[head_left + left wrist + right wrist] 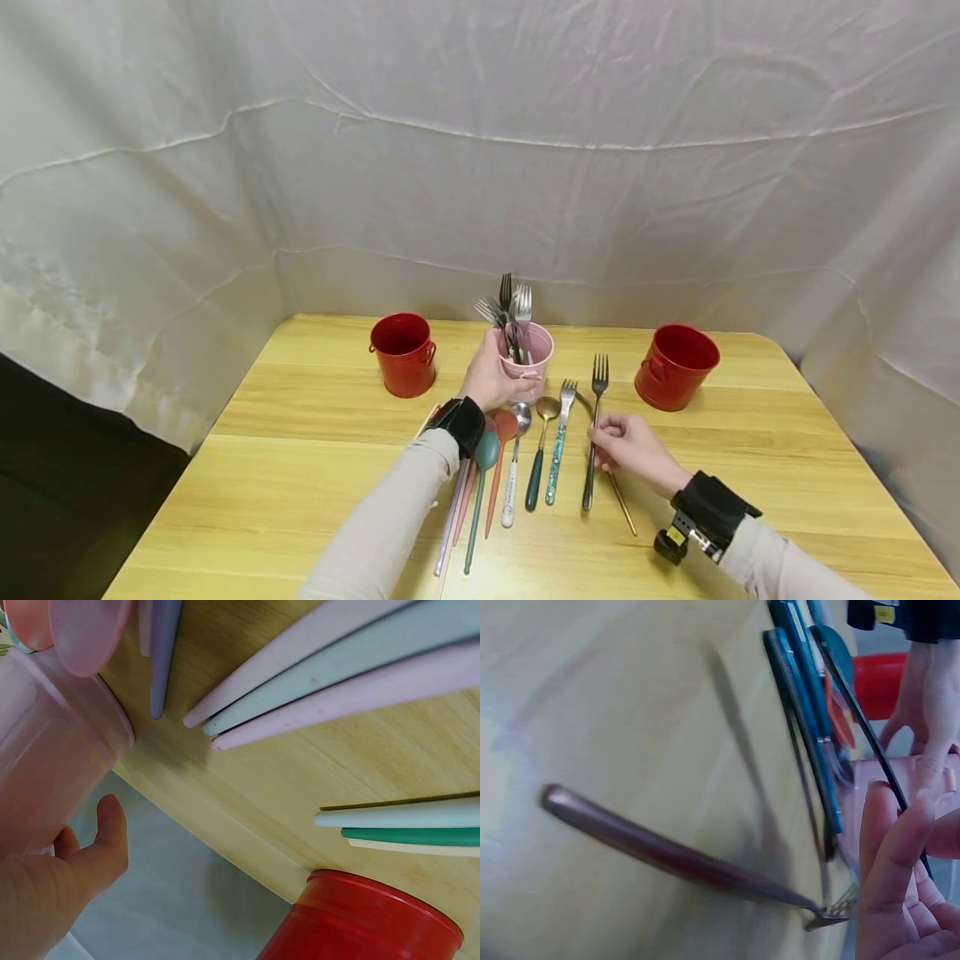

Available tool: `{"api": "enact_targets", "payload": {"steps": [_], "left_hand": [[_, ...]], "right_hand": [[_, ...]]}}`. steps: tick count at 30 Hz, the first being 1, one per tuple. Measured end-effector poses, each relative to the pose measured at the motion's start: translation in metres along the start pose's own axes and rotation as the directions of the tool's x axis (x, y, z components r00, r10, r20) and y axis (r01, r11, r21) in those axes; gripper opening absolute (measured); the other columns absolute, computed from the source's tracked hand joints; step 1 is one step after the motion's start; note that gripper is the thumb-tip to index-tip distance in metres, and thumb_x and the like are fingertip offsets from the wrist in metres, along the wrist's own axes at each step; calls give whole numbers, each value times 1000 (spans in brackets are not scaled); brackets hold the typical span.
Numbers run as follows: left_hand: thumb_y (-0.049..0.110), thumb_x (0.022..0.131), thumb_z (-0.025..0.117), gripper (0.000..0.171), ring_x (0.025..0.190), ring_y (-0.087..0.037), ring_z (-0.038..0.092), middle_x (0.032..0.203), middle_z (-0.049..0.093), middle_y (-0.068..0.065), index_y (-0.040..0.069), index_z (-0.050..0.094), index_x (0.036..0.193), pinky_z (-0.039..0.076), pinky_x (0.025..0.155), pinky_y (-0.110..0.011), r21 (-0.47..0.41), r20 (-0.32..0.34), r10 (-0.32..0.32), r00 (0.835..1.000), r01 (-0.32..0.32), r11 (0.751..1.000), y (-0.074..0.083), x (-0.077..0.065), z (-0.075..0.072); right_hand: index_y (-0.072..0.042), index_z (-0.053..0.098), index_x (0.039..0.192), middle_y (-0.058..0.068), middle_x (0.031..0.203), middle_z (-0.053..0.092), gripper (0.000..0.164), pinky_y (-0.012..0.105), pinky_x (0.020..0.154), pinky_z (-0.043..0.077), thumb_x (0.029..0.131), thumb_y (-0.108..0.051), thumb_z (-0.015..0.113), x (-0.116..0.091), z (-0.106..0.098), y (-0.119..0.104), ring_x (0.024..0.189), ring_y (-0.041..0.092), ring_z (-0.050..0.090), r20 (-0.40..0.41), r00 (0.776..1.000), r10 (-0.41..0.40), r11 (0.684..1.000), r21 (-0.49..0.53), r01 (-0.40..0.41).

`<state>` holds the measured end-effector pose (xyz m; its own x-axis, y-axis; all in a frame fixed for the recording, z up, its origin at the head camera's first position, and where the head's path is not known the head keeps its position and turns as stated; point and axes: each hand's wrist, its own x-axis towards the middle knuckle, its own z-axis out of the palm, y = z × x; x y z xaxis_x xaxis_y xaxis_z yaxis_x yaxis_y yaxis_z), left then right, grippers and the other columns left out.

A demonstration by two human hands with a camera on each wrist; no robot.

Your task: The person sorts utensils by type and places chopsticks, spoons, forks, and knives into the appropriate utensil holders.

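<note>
My left hand (489, 379) grips the pink bucket (542, 346) at its left side, thumb across the front. Several forks (522, 307) stand tines up inside that bucket. With thumb and fingertips, my right hand (636, 448) pinches a dark fork (600, 379), tines pointing away; the right wrist view shows its thin handle (866, 727) raised above the table. Below it lies a fork with a copper-brown handle (624, 510). A fork with a turquoise patterned handle (557, 464) and a gold spoon with a dark green handle (547, 407) lie to the left.
Red buckets stand at back left (408, 371) and back right (670, 382). Left of the gold spoon lie a white-handled spoon (510, 492), an orange spoon (506, 426), a teal spoon (487, 451) and several chopsticks (453, 521). A pale cloth (600, 200) hangs behind the table.
</note>
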<state>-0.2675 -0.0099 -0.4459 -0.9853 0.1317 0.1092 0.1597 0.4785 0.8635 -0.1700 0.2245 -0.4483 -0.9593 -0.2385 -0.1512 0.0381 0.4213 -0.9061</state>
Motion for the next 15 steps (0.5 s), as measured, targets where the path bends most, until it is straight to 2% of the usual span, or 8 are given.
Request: {"api": "enact_targets", "payload": {"steps": [8, 15], "left_hand": [[22, 61, 89, 88, 116, -21, 51, 124, 54, -8, 11, 35, 130, 40, 102, -39, -9, -3, 34, 999, -34, 999, 2, -2, -2], [23, 60, 89, 88, 115, -21, 51, 124, 55, -7, 12, 35, 130, 40, 101, -40, -9, -7, 28, 1000, -28, 1000, 0, -1, -1]], "right_hand": [[10, 55, 99, 10, 76, 61, 20, 33, 58, 56, 93, -9, 56, 9, 0, -17, 62, 15, 58, -35, 997, -72, 997, 6, 72], [9, 55, 103, 21, 86, 62, 20, 41, 62, 57, 93, -7, 56, 17, 0, -33, 69, 28, 64, -64, 992, -113, 993, -43, 110]]}}
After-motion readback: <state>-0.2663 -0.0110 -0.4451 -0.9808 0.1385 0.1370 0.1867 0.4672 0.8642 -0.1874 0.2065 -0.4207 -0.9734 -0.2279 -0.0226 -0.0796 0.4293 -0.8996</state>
